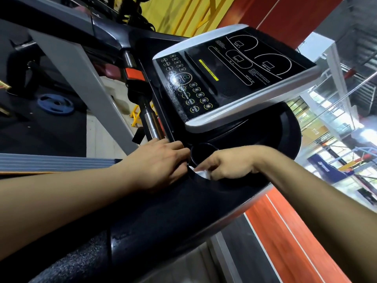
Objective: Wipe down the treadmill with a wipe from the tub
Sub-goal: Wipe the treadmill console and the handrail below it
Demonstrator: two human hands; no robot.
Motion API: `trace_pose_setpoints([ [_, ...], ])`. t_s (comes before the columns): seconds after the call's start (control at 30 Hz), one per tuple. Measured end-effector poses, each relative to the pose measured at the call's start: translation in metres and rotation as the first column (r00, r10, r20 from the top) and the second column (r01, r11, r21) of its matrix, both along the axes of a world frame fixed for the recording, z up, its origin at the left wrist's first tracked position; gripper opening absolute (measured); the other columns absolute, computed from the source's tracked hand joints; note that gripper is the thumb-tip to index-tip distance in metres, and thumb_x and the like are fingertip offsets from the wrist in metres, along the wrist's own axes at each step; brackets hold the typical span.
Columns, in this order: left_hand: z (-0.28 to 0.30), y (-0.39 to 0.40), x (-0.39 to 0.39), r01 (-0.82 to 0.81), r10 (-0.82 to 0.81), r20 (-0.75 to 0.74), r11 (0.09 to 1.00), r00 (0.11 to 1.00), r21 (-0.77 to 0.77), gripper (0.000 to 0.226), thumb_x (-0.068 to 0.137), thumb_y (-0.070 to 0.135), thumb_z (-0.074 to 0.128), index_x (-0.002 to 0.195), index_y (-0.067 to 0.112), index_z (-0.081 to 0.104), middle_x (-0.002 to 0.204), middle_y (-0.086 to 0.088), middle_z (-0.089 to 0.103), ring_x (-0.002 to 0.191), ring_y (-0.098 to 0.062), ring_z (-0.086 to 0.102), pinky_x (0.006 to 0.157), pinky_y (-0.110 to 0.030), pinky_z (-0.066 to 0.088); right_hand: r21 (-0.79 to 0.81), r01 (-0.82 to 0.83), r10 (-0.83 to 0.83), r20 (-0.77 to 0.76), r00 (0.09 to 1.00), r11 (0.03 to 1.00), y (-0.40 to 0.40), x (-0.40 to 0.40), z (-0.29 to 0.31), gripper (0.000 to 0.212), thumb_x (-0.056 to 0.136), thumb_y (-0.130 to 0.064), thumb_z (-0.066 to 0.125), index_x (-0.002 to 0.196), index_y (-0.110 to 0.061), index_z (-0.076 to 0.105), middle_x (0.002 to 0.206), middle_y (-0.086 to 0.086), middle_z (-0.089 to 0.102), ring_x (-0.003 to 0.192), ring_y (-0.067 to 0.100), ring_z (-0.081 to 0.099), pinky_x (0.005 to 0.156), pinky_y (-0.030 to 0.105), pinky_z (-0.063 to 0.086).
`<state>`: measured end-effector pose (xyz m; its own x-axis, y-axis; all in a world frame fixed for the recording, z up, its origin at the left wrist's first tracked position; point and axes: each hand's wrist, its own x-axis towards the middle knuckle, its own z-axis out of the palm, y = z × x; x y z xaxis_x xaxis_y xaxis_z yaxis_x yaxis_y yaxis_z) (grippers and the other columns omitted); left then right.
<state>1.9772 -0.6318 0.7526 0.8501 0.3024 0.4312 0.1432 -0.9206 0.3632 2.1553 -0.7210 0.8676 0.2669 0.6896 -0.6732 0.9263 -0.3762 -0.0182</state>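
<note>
The treadmill's black console deck (167, 213) fills the middle of the head view, with its silver-framed control panel (230, 78) above it. My right hand (230, 164) presses a crumpled white wipe (201, 173) onto the deck, just below the round cup holder (204, 152). My left hand (161, 162) lies flat on the deck's left edge, fingers together and spread over the rim, holding nothing. It rests at the foot of the chrome handlebar (152, 123). No tub of wipes shows in view.
An orange and black safety clip (134, 75) sits on the handlebar. A grey upright (81, 78) runs down the left. On the dark gym floor lie a blue weight plate (55, 104) and a yellow stand (136, 115). Orange flooring (295, 242) lies at lower right.
</note>
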Motion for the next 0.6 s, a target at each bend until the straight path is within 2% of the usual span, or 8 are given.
trace_pose_setpoints([
  [0.07,0.0,0.0,0.0,0.004,-0.004,0.008,1.0,1.0,0.0,0.058,0.091,0.055,0.012,0.113,0.029,0.058,0.106,0.006,0.057,0.091,-0.021,0.055,0.085,-0.038,0.042,0.111,-0.048,0.048,0.004,0.999,0.993,0.002,-0.004,-0.013,0.034,0.092,0.0,0.054,0.114,-0.017,0.072,0.079,-0.008,0.065,0.062,-0.001,0.054,0.06,0.015,0.047],
  [0.13,0.0,0.0,0.001,-0.003,0.003,0.017,1.0,1.0,0.006,0.056,0.091,0.054,0.014,0.11,0.027,0.059,0.103,0.004,0.058,0.088,-0.023,0.056,0.083,-0.04,0.043,0.231,-0.024,0.029,-0.016,0.999,0.973,0.007,-0.004,-0.025,0.019,0.096,-0.008,0.058,0.083,-0.015,0.069,0.065,-0.007,0.055,0.057,0.003,0.046,0.058,0.023,0.042],
  [0.2,0.001,-0.001,0.003,-0.006,0.006,0.028,1.0,1.0,0.018,0.052,0.092,0.053,0.017,0.102,0.024,0.059,0.096,0.001,0.057,0.083,-0.026,0.056,0.079,-0.041,0.045,0.337,-0.022,0.017,0.017,1.0,0.941,0.014,-0.005,-0.032,0.026,0.093,-0.008,0.061,0.068,-0.013,0.062,0.064,-0.002,0.055,0.06,0.007,0.045,0.061,0.029,0.041],
  [0.3,0.004,-0.001,0.002,0.004,-0.005,0.037,1.0,0.999,0.018,0.052,0.092,0.05,0.02,0.105,0.021,0.061,0.094,-0.001,0.058,0.082,-0.028,0.058,0.079,-0.043,0.048,0.423,0.011,-0.044,0.07,0.997,0.906,0.027,-0.009,-0.039,0.034,0.093,-0.011,0.062,0.06,-0.018,0.063,0.069,0.001,0.064,0.055,0.004,0.048,0.059,0.025,0.042],
  [0.37,0.005,-0.002,0.001,0.024,-0.025,0.051,1.0,0.998,0.017,0.051,0.093,0.047,0.023,0.108,0.019,0.063,0.096,-0.001,0.06,0.083,-0.026,0.058,0.08,-0.041,0.049,0.479,-0.005,-0.053,0.107,0.993,0.878,0.04,-0.014,-0.04,0.024,0.095,-0.019,0.064,0.073,-0.018,0.073,0.077,0.001,0.07,0.063,0.006,0.057,0.065,0.026,0.045],
  [0.43,0.007,-0.001,-0.001,0.033,-0.035,0.05,0.999,0.998,0.022,0.051,0.092,0.045,0.024,0.107,0.017,0.064,0.1,-0.002,0.062,0.085,-0.025,0.058,0.081,-0.041,0.049,0.55,-0.009,-0.049,0.09,0.995,0.835,0.054,-0.019,-0.038,0.02,0.098,-0.028,0.064,0.096,-0.016,0.079,0.091,0.004,0.076,0.086,0.014,0.068,0.078,0.03,0.052],
  [0.5,0.008,-0.001,-0.002,0.032,-0.032,0.019,0.999,0.999,0.012,0.057,0.09,0.047,0.022,0.11,0.015,0.064,0.105,-0.003,0.063,0.091,-0.027,0.059,0.084,-0.044,0.049,0.581,-0.017,-0.037,0.08,0.996,0.814,0.067,-0.024,-0.041,0.022,0.097,-0.03,0.064,0.108,-0.017,0.079,0.1,0.01,0.076,0.101,0.021,0.069,0.086,0.03,0.05],
  [0.6,0.008,0.0,-0.003,0.026,-0.026,-0.01,1.0,1.0,0.003,0.059,0.09,0.05,0.019,0.108,0.015,0.063,0.107,-0.003,0.063,0.091,-0.026,0.058,0.084,-0.046,0.049,0.596,-0.008,-0.038,0.066,0.997,0.803,0.082,-0.022,-0.048,0.026,0.097,-0.03,0.064,0.119,-0.02,0.076,0.11,0.014,0.074,0.107,0.023,0.068,0.09,0.03,0.05],
])
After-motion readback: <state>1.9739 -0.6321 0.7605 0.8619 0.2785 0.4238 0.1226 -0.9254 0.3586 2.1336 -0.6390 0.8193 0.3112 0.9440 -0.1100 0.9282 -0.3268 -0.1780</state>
